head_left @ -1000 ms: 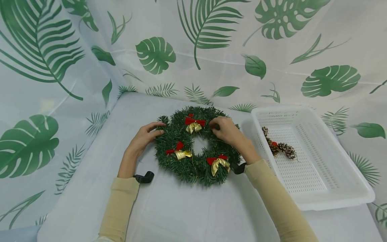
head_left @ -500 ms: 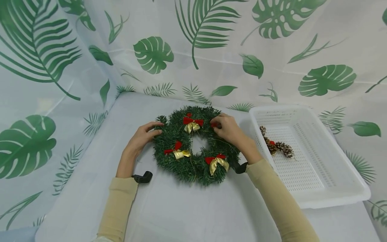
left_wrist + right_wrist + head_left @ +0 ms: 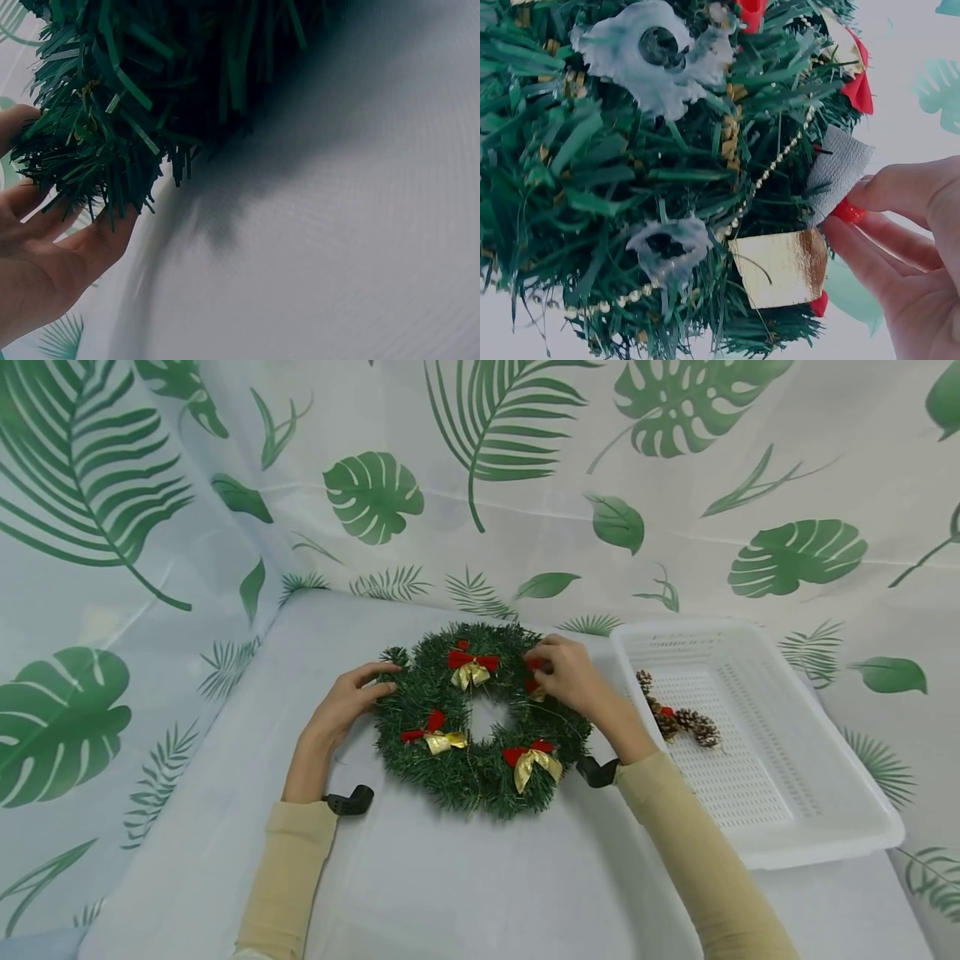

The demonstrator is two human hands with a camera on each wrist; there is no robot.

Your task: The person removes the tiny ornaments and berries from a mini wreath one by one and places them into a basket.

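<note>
A green tinsel wreath (image 3: 427,777) lies on the table, dressed with red-and-gold bows such as the top one (image 3: 472,669) and the lower right one (image 3: 533,765). My left hand (image 3: 347,700) holds the wreath's left edge; in the left wrist view its fingers (image 3: 101,244) go round a tuft there. At the upper right of the ring, my right hand (image 3: 573,677) pinches another bow by its red part. The right wrist view shows this bow's gold ribbon tail (image 3: 780,268) and its silvery underside against the tinsel, beside a thread of gold beads (image 3: 769,174).
To the right stands a white perforated plastic basket (image 3: 832,827) with several pine cones (image 3: 697,727) and a red piece at its left side. Leaf-printed white sheeting (image 3: 540,552) rises behind and left of the table. Whitish glue-like patches (image 3: 641,60) sit on the wreath.
My right hand has shifted slightly right on the wreath, and the red-and-gold bow under its fingers now shows. My left hand keeps its place. The head view has turned a little rightward.
</note>
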